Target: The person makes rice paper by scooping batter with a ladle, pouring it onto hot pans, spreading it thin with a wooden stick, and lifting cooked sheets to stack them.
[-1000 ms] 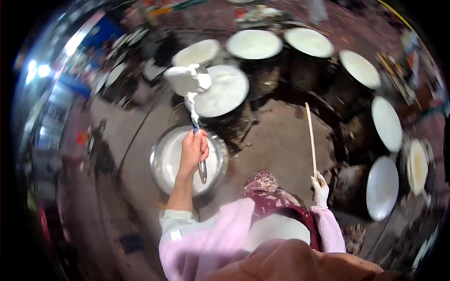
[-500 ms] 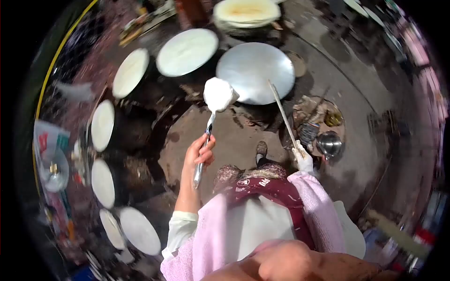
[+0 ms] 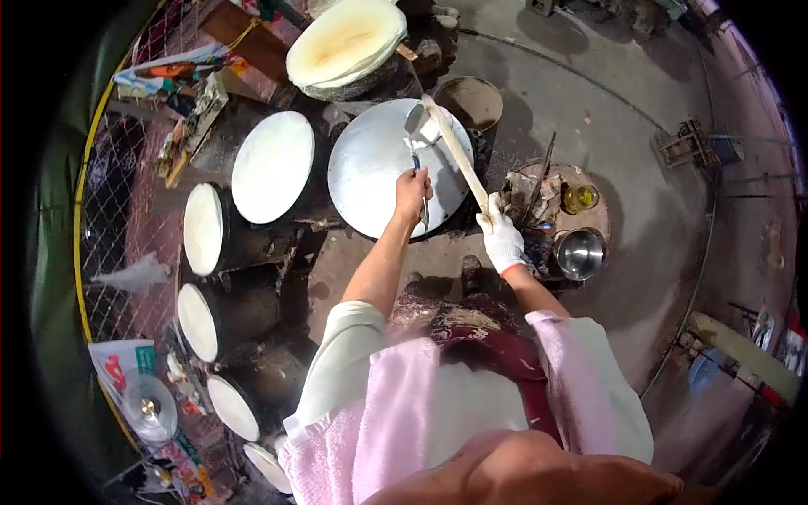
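Note:
My bare left hand (image 3: 412, 195) is closed around the handle of a metal ladle (image 3: 417, 123). The ladle is tipped over a round grey griddle (image 3: 362, 172), and white batter (image 3: 431, 132) shows at its lip. In my right hand (image 3: 503, 240), which wears a white glove, is a long flat wooden stick (image 3: 459, 153). The stick's far end reaches over the griddle's right side, beside the ladle; I cannot tell whether it touches the surface. Most of the griddle's top is bare metal.
Left of the griddle, several round tops covered in white (image 3: 273, 167) curve toward me. A stack of flatbreads (image 3: 347, 42) stands behind. At right, a round stand (image 3: 599, 220) carries a steel bowl (image 3: 580, 254) and a jar of yellow liquid (image 3: 581, 199). A bucket (image 3: 469, 103) sits behind the griddle.
The full ladle has moved from the griddle's near left edge to over its surface and tipped. My right hand has come forward, bringing the stick further over the griddle. The view has turned.

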Tool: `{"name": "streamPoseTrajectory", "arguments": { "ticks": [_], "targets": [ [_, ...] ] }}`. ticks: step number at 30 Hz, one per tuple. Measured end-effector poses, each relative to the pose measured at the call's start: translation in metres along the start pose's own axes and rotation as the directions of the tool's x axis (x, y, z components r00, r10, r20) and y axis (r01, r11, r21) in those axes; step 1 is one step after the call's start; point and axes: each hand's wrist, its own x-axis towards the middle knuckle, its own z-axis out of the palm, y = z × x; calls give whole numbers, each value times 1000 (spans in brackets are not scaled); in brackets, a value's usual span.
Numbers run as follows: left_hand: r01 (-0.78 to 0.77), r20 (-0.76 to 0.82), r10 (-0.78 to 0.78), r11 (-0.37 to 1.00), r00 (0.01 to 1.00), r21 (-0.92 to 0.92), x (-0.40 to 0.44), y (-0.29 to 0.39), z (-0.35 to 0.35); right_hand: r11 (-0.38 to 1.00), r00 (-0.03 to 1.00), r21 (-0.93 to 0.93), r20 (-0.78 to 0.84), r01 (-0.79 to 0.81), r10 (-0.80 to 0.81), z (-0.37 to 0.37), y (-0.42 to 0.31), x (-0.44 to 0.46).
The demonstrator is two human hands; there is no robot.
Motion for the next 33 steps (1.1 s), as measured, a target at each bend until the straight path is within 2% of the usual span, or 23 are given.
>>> {"name": "streamPoseTrajectory", "arguments": {
  "ticks": [2, 4, 5, 6, 8, 9, 10, 11, 12, 14, 15, 16, 18, 19, 21, 22, 24, 26, 27, 28, 31, 32, 33],
  "targets": [
    [-87, -68, 102, 976, 993, 199, 2, -2, -7, 986, 991, -129, 65, -108, 117, -9, -12, 3],
    [-137, -91, 190, 902, 978, 410, 0, -4, -30, 989, 986, 45, 90, -142, 138, -26, -22, 3],
    [-208, -93, 306, 810, 947, 548, 2, -10, -47, 985, 990, 114, -40, -127, 132, 7, -4, 5],
    [-265, -75, 420, 691, 905, 672, 4, -16, -64, 932, 988, 329, 13, -150, 154, 21, -8, 8],
    [-351, -114, 556, 658, 823, 666, -14, 4, -85, 685, 977, 698, 120, -209, 176, 43, -33, 6],
    [-308, -166, 539, 678, 826, 667, -19, 12, -100, 532, 891, 716, 385, -453, 241, 17, -70, 6],
    [-491, -96, 783, 475, 615, 730, -17, 12, -119, 533, 894, 717, 368, -449, 257, 23, -82, 9],
    [-461, -106, 727, 534, 679, 709, -25, 27, -133, 535, 895, 718, 352, -445, 272, 29, -94, 11],
    [-423, -112, 663, 589, 740, 689, -38, 46, -147, 682, 974, 695, 153, -226, 167, 57, -84, 16],
    [-431, -57, 595, 642, 802, 634, -45, 63, -180, 939, 981, 283, 52, -195, 188, 2, -105, 14],
    [-361, -37, 470, 724, 882, 588, -52, 68, -198, 937, 991, 337, -65, -90, 118, -4, -99, 9],
    [-336, -28, 429, 746, 903, 575, -51, 61, -218, 884, 971, 427, -50, -189, 232, -22, -115, 2],
    [-399, 57, 465, 682, 883, 613, -67, 63, -237, 805, 984, 587, -76, -89, 164, 38, -88, 1],
    [-347, 59, 392, 723, 918, 598, -70, 53, -254, 528, 943, 791, 184, -309, 276, 53, -102, -1],
    [-271, 28, 311, 776, 950, 570, -75, 31, -279, 440, 868, 750, 395, -495, 302, 25, -163, -2],
    [-354, 73, 405, 682, 911, 639, -78, 22, -293, 439, 806, 676, 492, -591, 328, 19, -177, -1],
    [-148, -44, 212, 803, 976, 577, -97, 25, -310, 781, 997, 624, -61, -5, 56, 61, -131, 8],
    [-59, -123, 140, 858, 982, 510, -114, 42, -316, 912, 994, 403, -106, 76, -36, 18, -113, 7],
    [-13, -167, 103, 884, 981, 467, -116, 45, -313, 937, 991, 348, -116, -22, 66, 4, -105, 13],
    [-54, -169, 149, 882, 974, 468, -115, 32, -323, 802, 973, 595, -204, 40, 103, 39, -64, 23],
    [60, -204, -1, 956, 979, 286, -123, 43, -317, 430, 908, 799, 364, -420, 209, 17, -137, 17],
    [89, -216, -38, 969, 976, 232, -126, 48, -311, 438, 798, 668, 528, -601, 290, 22, -147, 22],
    [115, -226, -73, 977, 971, 178, -129, 50, -307, 449, 805, 671, 531, -591, 266, 23, -155, 24]
  ]
}}
